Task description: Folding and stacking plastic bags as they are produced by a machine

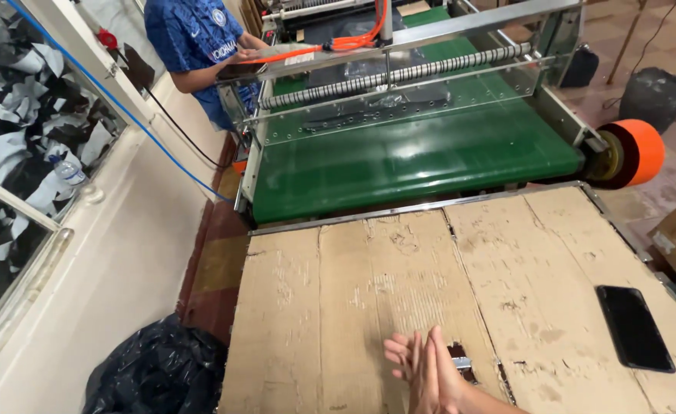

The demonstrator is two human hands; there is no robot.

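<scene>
The left hand [401,354] and right hand [439,376] are pressed together flat, fingers extended, empty, above the cardboard sheet [338,307], left of the black phone [634,327].

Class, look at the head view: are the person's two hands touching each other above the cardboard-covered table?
Touching. The head view shows the left hand and right hand pressed palm to palm, with no gap between them, above the cardboard.

Rough, matt cardboard [369,291] is lying next to the shiny green belt [415,161]; beside the belt, clear plastic [399,103] is gleaming.
</scene>
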